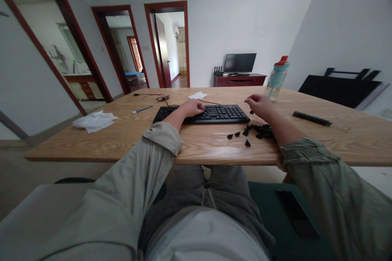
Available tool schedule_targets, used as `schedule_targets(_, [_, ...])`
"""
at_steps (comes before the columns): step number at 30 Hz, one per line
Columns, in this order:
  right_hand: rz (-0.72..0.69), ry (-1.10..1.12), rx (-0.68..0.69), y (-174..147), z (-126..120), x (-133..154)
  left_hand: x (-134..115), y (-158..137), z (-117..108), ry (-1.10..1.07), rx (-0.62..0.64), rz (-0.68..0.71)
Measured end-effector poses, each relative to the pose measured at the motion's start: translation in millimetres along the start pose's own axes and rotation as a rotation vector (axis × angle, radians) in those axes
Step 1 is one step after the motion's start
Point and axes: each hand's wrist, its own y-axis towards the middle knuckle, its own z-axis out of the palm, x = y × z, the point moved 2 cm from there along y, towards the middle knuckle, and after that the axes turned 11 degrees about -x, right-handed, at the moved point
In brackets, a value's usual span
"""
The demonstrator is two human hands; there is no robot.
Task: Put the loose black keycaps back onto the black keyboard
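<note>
A black keyboard (226,114) lies near the middle of the wooden table. My left hand (192,108) rests on its left half, fingers curled inward over the keys; anything between the fingertips is hidden. Just beyond the keyboard's right end, my right hand (259,104) is raised, thumb and fingers brought together in a pinch, and I cannot make out what is in it. One small black keycap (251,112) shows beneath those fingers. Nearer to me, a pile of black keycaps (260,131) is partly hidden by my right forearm, with several loose ones beside it.
At the right stand a water bottle (278,77) with a red lid and a long black bar (311,118). To the left lie crumpled white tissues (94,121), a small blue-handled brush (143,109) and a coiled cable (163,98). White paper (197,95) lies behind the keyboard.
</note>
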Motion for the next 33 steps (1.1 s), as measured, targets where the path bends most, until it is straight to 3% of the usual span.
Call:
schedule_targets(9, [0.014, -0.01, -0.004, -1, -2, 3, -5, -6, -4, 0.04, -0.053, 0.004])
schedule_targets(17, [0.009, -0.032, -0.007, -1, -2, 4, -10, -11, -9, 0.1, 0.037, 0.048])
schedule_targets(22, [0.01, -0.037, -0.001, -1, -2, 4, -7, -12, -9, 0.084, 0.078, -0.006])
schedule_targets(29, [0.018, -0.029, 0.0, -1, -2, 5, -8, -13, -9, 0.068, 0.058, -0.026])
schedule_targets(33, [0.013, -0.027, -0.002, -2, -3, 6, -12, -15, -11, 0.101, -0.006, 0.036])
